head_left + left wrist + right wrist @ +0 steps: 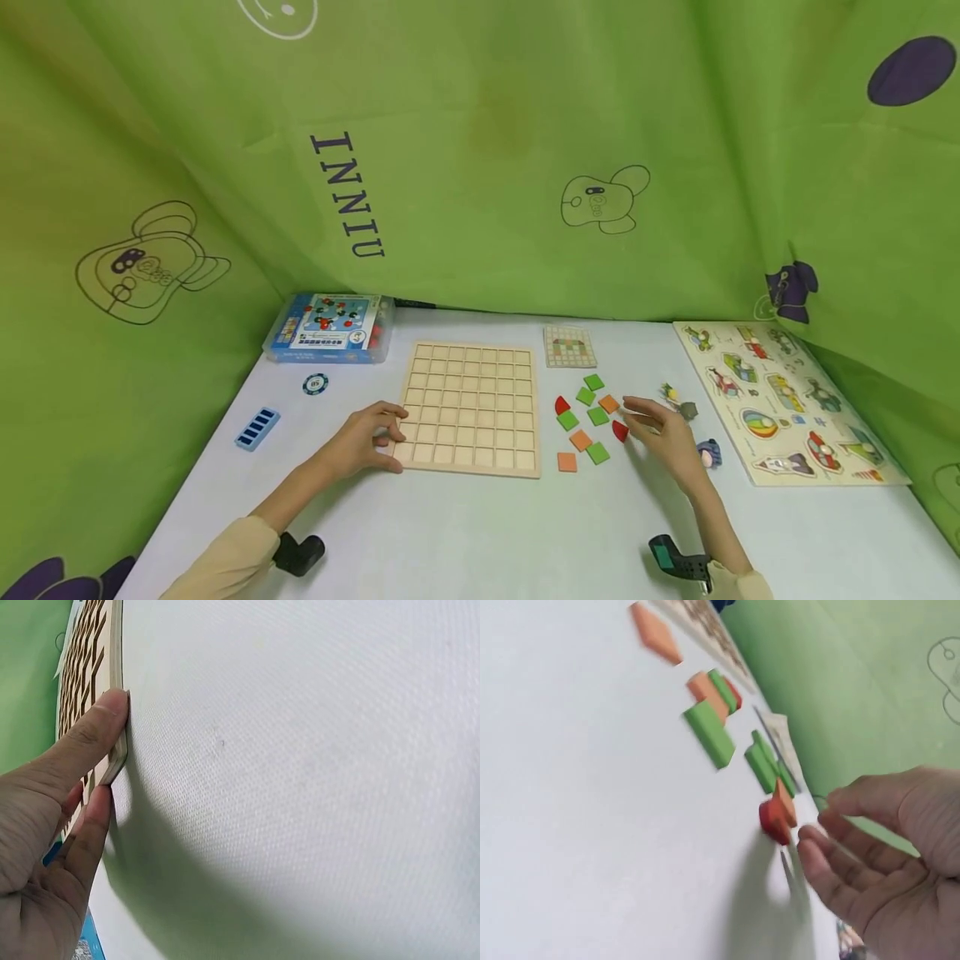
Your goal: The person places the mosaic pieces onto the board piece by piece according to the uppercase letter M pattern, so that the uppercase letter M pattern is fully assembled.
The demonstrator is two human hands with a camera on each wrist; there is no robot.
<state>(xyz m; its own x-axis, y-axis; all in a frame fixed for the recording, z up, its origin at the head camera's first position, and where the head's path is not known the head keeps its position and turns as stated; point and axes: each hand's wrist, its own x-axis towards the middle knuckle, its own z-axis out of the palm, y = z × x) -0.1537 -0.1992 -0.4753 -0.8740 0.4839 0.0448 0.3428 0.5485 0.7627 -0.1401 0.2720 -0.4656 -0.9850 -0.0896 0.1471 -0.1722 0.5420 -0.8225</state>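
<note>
In the head view a pale wooden grid board (472, 408) lies flat. My left hand (367, 439) holds it at the near left corner; thumb and curved fingers meet the board's edge (116, 652) in the left wrist view. My right hand (663, 437) hovers by the loose tiles, fingers apart, nothing between them. Closest to its fingertips are a red quarter-round tile (620, 431) and an orange square tile (609, 404). Several green square tiles (597, 416), more orange ones (567, 462) and another red quarter-round tile (562, 406) are scattered right of the board.
A patterned card (570, 347) lies behind the tiles. Picture puzzle board (787, 408) at right, with small figures (708, 452) beside it. At left are a boxed set (330, 328), a round chip (316, 384) and a blue striped block (257, 429). Green cloth (480, 167) hangs behind.
</note>
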